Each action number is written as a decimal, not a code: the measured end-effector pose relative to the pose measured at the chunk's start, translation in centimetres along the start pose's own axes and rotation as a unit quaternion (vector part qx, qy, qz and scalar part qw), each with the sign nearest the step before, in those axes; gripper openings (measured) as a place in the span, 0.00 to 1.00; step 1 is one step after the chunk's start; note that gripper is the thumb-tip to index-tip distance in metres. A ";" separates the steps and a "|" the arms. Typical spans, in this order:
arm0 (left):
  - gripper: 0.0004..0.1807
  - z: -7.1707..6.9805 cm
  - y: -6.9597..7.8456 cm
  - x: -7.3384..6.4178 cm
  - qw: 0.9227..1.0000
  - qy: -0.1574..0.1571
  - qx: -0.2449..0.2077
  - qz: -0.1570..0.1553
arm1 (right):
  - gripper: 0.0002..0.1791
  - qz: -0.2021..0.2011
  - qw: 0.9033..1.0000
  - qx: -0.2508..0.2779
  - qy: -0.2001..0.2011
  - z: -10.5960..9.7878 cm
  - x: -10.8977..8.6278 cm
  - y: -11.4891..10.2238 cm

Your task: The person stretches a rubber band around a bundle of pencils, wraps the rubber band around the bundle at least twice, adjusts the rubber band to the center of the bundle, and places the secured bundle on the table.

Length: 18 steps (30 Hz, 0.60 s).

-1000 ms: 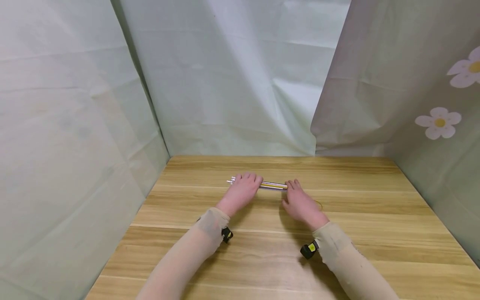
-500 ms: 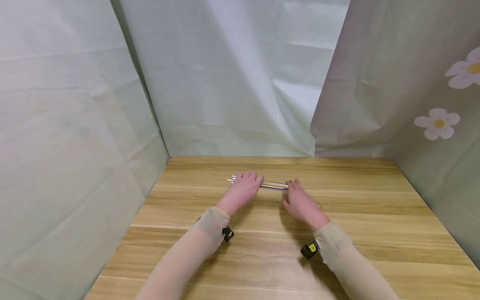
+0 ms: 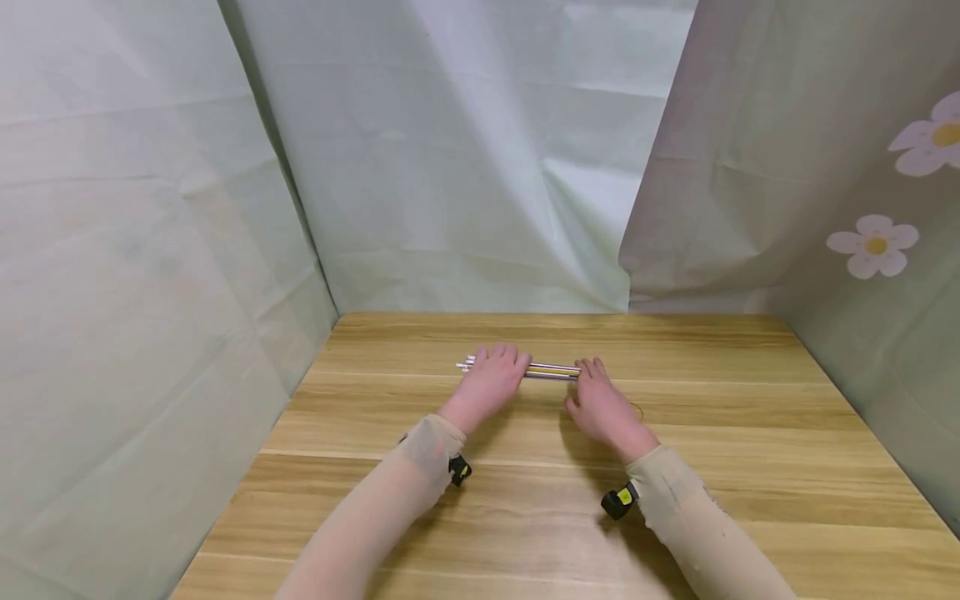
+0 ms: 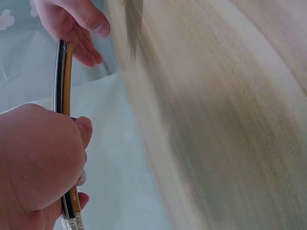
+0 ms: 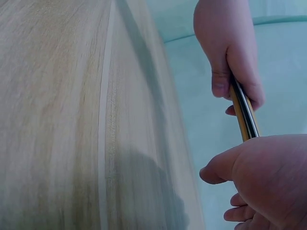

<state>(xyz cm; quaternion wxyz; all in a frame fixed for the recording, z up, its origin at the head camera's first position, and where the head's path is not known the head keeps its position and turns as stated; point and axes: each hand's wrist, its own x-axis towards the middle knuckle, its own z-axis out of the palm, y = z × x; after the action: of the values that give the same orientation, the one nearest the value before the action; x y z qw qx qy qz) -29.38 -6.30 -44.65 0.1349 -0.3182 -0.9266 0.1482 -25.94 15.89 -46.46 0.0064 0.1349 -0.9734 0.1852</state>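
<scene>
A bundle of several pencils, yellow, black and light striped, lies roughly crosswise between my two hands above the table. My left hand grips it near the end with silvery-white tips, fingers wrapped around it; "HB" lettering shows in the left wrist view. My right hand is at the other end, where the pencil ends meet its palm side. Its thumb stands away from the pencils, and its fingers are loosely extended, not wrapped around them. The exact contact there is partly hidden.
A thin yellow loop shows just beyond my right hand; whether it lies on the wooden table is unclear. Pale cloth walls enclose the table at the back and sides. Black wrist cameras sit under both wrists.
My left hand has shifted very slightly to the right with the pencils. The right hand has stayed almost still.
</scene>
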 end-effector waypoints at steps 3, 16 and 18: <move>0.10 0.0 0.0 -0.1 1.000 0.003 -0.001 -0.002 | 0.39 -0.005 1.000 0.002 0.007 0.1 0.0 0.1; 0.08 0.1 -0.5 -0.4 0.998 0.037 0.046 0.018 | 0.40 0.003 1.000 0.011 -0.004 -0.1 -0.1 0.3; 0.08 0.2 -0.4 -0.4 0.998 0.043 0.052 0.023 | 0.40 0.005 1.000 0.014 -0.007 0.1 0.0 0.2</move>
<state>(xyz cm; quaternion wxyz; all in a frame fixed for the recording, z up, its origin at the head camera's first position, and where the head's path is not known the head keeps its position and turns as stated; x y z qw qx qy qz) -29.35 -6.89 -44.72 0.1871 -0.3377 -0.9037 0.1851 -25.95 16.04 -46.60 -0.0035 0.1312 -0.9715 0.1974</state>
